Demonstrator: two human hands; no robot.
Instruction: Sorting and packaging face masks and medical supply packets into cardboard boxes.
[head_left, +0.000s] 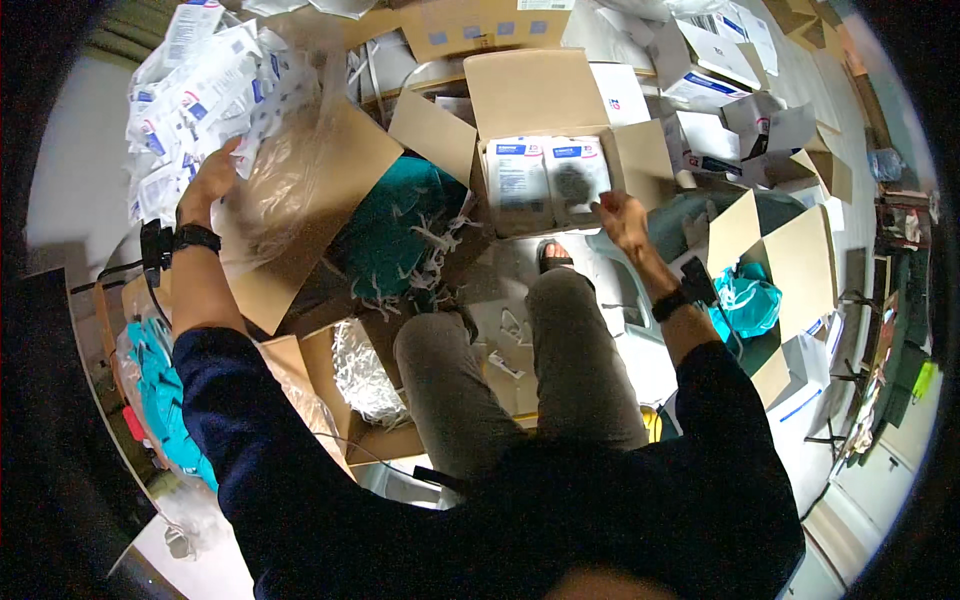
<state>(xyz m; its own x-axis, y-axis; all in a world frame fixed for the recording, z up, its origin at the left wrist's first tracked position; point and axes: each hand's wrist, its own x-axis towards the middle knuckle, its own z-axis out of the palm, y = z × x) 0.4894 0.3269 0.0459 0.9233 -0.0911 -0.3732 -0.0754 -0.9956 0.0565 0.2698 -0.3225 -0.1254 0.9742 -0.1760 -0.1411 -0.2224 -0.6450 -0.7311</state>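
White packets [518, 188] stand in two side-by-side columns inside an open cardboard box [530, 92], ahead of the person and slightly right of the middle. Each top packet carries a blue printed band across its far end, a red-and-blue mark near its far right corner, and rows of fine print too small to make out. Their long axes run away from the person, the banded ends pointing toward the raised far flap. A dark blotch lies over the right-hand packet; whether it is shadow or print, I cannot tell.

The right hand [622, 220] is at the box's near right corner, just beside that packet, with its fingers curled in; whether it grips anything cannot be told. The left hand [208, 178] reaches to the lower edge of a heaped pile of loose packets [205, 90], its thumb raised and its other fingers partly hidden, so its hold is unclear. The loose packets show small blue blocks and red marks, and lie at many angles.

Beside the pile is a brown box with a clear plastic bag [285, 200]. Further off, a large carton [480, 22] bears a row of blue squares, and a white carton [706, 52] has a blue stripe.
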